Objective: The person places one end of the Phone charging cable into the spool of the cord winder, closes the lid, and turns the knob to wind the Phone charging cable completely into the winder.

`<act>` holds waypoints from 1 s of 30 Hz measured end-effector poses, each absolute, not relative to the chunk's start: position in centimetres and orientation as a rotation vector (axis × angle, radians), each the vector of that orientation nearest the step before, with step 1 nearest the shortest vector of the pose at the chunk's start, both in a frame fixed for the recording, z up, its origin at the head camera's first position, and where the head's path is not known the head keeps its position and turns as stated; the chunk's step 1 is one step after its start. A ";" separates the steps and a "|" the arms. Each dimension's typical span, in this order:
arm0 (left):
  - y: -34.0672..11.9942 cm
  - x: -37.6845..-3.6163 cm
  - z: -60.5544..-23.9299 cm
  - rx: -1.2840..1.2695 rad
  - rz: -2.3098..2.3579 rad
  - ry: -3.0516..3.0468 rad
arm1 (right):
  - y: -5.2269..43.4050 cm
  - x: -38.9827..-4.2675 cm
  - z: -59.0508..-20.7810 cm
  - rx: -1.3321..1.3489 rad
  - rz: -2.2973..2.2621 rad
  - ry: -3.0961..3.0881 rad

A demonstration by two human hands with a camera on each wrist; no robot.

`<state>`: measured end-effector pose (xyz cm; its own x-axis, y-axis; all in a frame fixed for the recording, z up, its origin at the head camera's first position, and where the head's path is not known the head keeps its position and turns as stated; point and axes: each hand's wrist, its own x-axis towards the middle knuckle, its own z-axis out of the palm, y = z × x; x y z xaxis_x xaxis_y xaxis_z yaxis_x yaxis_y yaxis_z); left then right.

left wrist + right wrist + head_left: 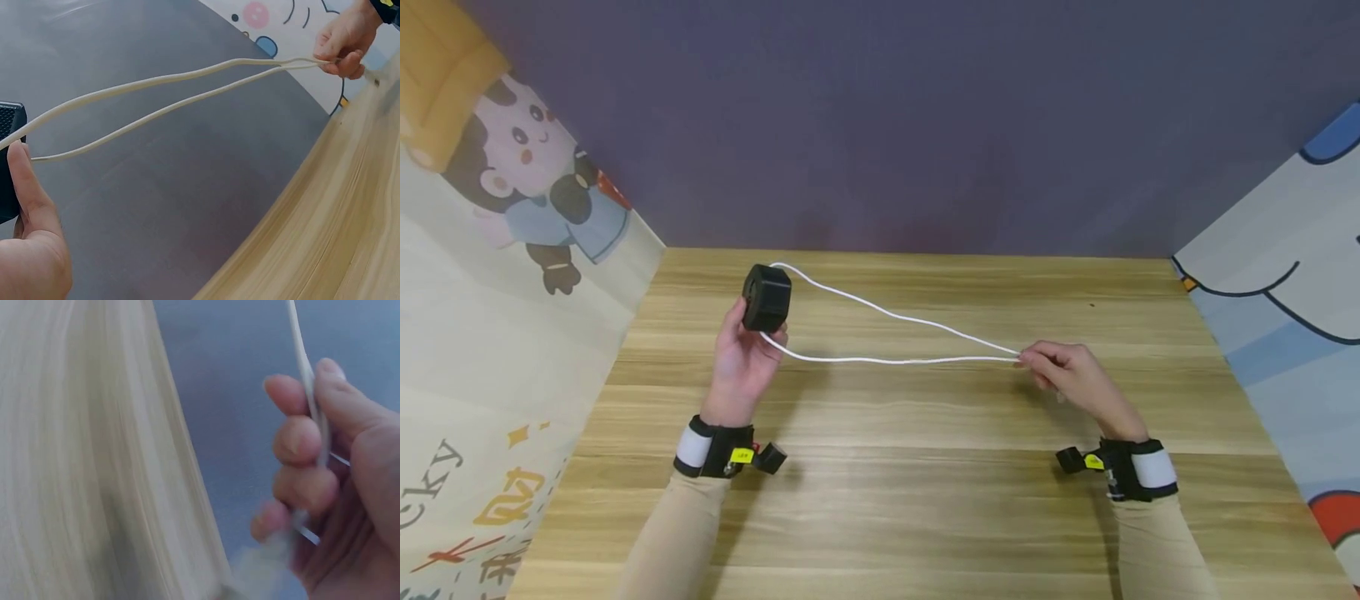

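Observation:
My left hand [747, 362] grips a chunky black block [767, 297] with bevelled corners, holding it up at the left above the table. Part of a mesh-textured face of the block shows at the edge of the left wrist view. Two strands of white cord [895, 362] run from the block to the right and meet at my right hand [1078, 379]. There my thumb and fingers pinch both strands together, the other fingers curled round the cord in the right wrist view. A blurred whitish end [265, 565] hangs below that hand.
The wood-grain table [910, 500] ends at a dark blue-grey panel [910, 125] at the back. Walls with cartoon prints [527, 150] stand at both sides. Each wrist wears a black strap [715, 446] with a small camera.

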<state>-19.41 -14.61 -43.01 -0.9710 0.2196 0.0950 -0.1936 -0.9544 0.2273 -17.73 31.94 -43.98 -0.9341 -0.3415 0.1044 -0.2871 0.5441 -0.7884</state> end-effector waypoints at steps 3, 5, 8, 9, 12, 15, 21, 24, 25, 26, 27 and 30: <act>-14.7 -19.4 -43.1 0.173 2.909 0.306 | 32.0 -17.9 -44.2 -0.540 -1.327 2.767; -14.7 -19.4 -43.2 0.165 2.912 0.298 | 32.1 -18.0 -44.4 -0.560 -1.292 2.806; -14.8 -19.4 -43.2 0.139 2.922 0.273 | 32.1 -18.0 -44.4 -0.585 -1.266 2.800; -14.8 -19.3 -43.2 0.125 2.926 0.265 | 32.1 -18.0 -44.4 -0.595 -1.269 2.784; -15.0 -19.3 -43.2 0.093 2.942 0.255 | 32.1 -17.9 -44.5 -0.601 -1.310 2.716; -15.2 -19.4 -43.2 0.096 2.947 0.268 | 32.3 -17.7 -44.6 -0.591 -1.355 2.680; -15.5 -19.4 -43.2 0.105 2.942 0.276 | 32.8 -17.6 -44.6 -0.531 -1.380 2.657; -15.5 -19.4 -43.2 0.081 2.946 0.271 | 33.0 -17.6 -44.6 -0.489 -1.392 2.626; -15.5 -19.4 -43.2 0.072 2.950 0.277 | 33.1 -17.7 -44.6 -0.474 -1.397 2.613; -15.6 -19.4 -43.2 0.064 2.951 0.271 | 33.2 -17.7 -44.6 -0.458 -1.410 2.588; -15.6 -19.4 -43.2 0.059 2.954 0.266 | 33.3 -17.7 -44.6 -0.448 -1.426 2.559; -15.7 -19.4 -43.1 0.050 2.964 0.261 | 33.7 -17.7 -44.5 -0.417 -1.461 2.458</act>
